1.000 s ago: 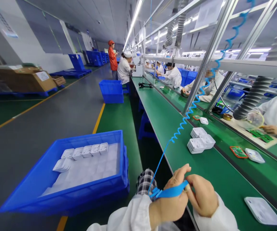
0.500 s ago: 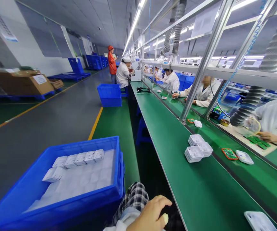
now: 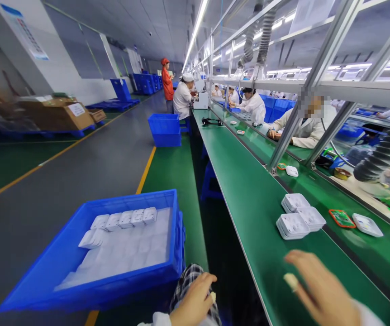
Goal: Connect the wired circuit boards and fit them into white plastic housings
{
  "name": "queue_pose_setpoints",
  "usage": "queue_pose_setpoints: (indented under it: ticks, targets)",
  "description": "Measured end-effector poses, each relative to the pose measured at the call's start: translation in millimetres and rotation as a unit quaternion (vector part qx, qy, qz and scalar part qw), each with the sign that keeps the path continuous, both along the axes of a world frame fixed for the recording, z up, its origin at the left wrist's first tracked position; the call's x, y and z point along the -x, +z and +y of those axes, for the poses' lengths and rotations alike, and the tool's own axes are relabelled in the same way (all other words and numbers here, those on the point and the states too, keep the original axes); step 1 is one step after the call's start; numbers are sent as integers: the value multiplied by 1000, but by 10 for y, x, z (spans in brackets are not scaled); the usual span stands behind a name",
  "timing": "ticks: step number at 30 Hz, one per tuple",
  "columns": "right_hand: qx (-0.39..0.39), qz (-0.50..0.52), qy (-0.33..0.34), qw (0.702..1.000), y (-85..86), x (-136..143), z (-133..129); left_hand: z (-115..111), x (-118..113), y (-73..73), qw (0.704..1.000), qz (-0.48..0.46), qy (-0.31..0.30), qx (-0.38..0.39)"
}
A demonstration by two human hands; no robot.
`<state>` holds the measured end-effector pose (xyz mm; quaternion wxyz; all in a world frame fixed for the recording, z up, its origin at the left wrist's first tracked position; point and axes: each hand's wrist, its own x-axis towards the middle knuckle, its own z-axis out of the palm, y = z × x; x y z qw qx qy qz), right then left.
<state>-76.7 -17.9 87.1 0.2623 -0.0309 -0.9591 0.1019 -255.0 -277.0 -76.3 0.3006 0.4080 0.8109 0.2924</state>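
Note:
My left hand [image 3: 195, 299] hovers over my checked trouser leg, beside the blue bin. Its fingers reach forward, apart from the thumb, holding nothing. Slightly blurred, my right hand [image 3: 324, 290] is above the green bench with thumb and fingers apart and nothing between them. A pale finger cot covers each thumb tip. Just beyond the right hand stand stacks of shallow white plastic cases [image 3: 292, 225], grouped close together. More white cases [image 3: 126, 219] lie in rows inside the blue bin [image 3: 113, 296], on top of a whitish layer.
A green circuit board in an orange frame [image 3: 342, 218] and a single white case [image 3: 367, 225] lie on the strip beyond the metal posts. Co-workers in white sit along the line. A black fume hose [image 3: 381, 156] hangs at right. Another blue bin [image 3: 164, 130] stands ahead.
My right hand has come into view over the bench. My left hand has shifted slightly left. The view has turned left, and the white case at the lower right no longer shows.

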Motion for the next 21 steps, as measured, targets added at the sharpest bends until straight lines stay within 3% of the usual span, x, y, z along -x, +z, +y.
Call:
queue_pose_setpoints:
  ticks: [2, 5, 7, 11, 13, 15, 18, 21]
  targets:
    - [2, -96, 61, 993, -416, 374, -114, 67, 210, -68, 1000, 21, -7, 9]
    - [35, -183, 61, 981, -892, 976, -252, 310, 603, -5, 997, 60, -39, 14]
    - [44, -214, 40, 975, -1040, 1420, -285, 567, 924, 148, 994, 96, -60, 4]
    - [30, -226, -63, 972, -1140, 2265, -212, 1171, 1607, 471, 987, 144, -68, 2]
    - [22, -209, -119, 970, -1245, 2535, -127, 1425, 1879, 510, 988, 146, -51, 4]
    - [19, -182, -146, 972, -1414, 2655, -37, 1580, 2052, 447, 991, 132, -16, 0]
    - [18, -135, -142, 981, -1637, 2618, 36, 1527, 2103, 310, 995, 83, 50, -18]
    - [26, -95, -172, 980, -1573, 2512, -62, 1086, 1992, 388, 997, -3, 69, -22]
